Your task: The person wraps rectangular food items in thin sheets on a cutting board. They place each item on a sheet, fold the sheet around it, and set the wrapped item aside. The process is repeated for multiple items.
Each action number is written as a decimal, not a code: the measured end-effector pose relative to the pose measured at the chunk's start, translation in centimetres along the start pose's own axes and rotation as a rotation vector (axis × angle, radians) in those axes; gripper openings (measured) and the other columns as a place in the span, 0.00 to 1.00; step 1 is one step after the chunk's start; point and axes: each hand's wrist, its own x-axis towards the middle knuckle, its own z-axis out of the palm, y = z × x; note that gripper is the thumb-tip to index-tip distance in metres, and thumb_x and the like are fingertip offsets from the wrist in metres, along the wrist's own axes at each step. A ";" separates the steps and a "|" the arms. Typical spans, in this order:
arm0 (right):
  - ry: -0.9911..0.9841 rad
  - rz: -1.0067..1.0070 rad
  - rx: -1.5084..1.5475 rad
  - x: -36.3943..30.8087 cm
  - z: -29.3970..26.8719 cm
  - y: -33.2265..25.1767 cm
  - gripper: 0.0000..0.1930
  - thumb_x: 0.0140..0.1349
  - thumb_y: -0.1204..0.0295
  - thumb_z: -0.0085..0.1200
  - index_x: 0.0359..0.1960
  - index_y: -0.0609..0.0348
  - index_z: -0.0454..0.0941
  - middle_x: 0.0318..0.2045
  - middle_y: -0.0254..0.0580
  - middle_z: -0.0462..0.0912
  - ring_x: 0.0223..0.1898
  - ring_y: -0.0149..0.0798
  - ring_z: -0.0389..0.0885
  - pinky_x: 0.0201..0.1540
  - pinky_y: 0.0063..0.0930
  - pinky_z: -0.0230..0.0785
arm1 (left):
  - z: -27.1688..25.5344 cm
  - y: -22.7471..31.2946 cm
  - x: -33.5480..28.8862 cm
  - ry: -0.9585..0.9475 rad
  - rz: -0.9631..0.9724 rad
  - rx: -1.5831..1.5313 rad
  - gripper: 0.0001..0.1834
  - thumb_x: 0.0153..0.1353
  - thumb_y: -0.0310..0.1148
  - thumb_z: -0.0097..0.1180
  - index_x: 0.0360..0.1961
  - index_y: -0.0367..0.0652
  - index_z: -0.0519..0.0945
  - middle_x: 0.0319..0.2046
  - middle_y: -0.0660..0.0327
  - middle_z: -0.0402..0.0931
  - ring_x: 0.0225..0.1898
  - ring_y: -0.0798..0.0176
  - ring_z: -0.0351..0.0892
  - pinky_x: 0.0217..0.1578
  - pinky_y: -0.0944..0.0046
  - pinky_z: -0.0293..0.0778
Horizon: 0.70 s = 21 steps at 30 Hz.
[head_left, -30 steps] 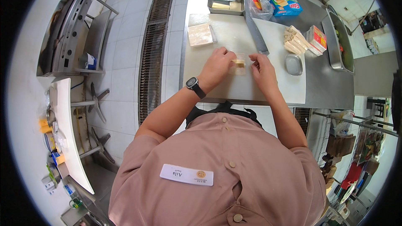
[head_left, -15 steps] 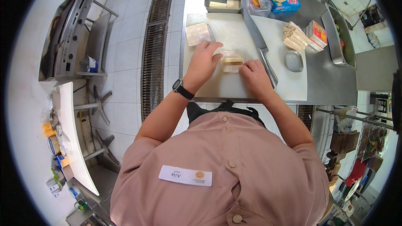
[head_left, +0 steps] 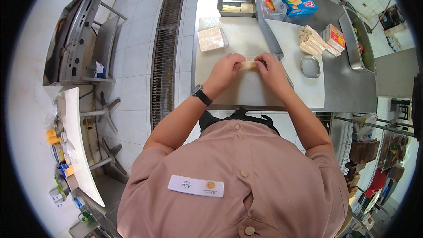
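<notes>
A pale spring roll (head_left: pixel 249 65), its wrapper folded around a filling, lies on the white cutting board (head_left: pixel 238 92) in front of me. My left hand (head_left: pixel 225 71) grips its left end with fingers curled, and my right hand (head_left: pixel 273 74) pinches the right end. Part of the roll is hidden by my fingers. A square stack of wrappers (head_left: pixel 210 39) lies beyond my left hand. Just past my right hand a large knife (head_left: pixel 269 37) rests on the board, its handle toward me. Further right are a pile of finished rolls (head_left: pixel 310 40) and a small metal dish (head_left: pixel 310 67).
At the back stands a metal tray (head_left: pixel 236 12) with pale sticks inside. Beside it are a plastic bag (head_left: pixel 273 5) and a blue box (head_left: pixel 301 5). A red and white box (head_left: pixel 334 39) and a deep metal pan (head_left: pixel 368 50) stand at the right of the steel table (head_left: pixel 350 86).
Both hands have moved onto the wrapper and closed on its ends. The wrapper, open around its filling before, is now rolled up and slightly farther from me.
</notes>
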 end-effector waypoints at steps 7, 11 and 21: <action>0.111 -0.335 -0.318 -1.1 0.7 -1.0 0.11 0.57 0.75 0.58 0.42 0.56 0.80 0.42 0.43 0.80 0.46 0.50 0.76 0.49 0.43 0.67 | -0.3 0.4 0.5 0.030 -0.005 0.045 0.09 0.61 0.27 0.58 0.43 0.42 0.81 0.40 0.50 0.78 0.43 0.42 0.76 0.46 0.52 0.73; 0.072 -0.333 -0.330 -1.2 0.9 -0.9 0.12 0.56 0.75 0.59 0.42 0.55 0.80 0.42 0.40 0.80 0.46 0.49 0.75 0.50 0.43 0.67 | 0.1 0.8 -0.1 0.105 0.175 0.231 0.10 0.58 0.26 0.61 0.42 0.43 0.80 0.39 0.52 0.76 0.44 0.43 0.74 0.48 0.51 0.71; -0.041 -0.102 -0.063 -0.1 -0.3 -0.1 0.07 0.57 0.76 0.62 0.36 0.59 0.80 0.36 0.44 0.81 0.43 0.52 0.75 0.49 0.42 0.66 | 0.0 -0.1 -0.4 -0.015 -0.014 0.107 0.09 0.59 0.29 0.62 0.41 0.44 0.81 0.38 0.51 0.79 0.45 0.45 0.75 0.47 0.51 0.71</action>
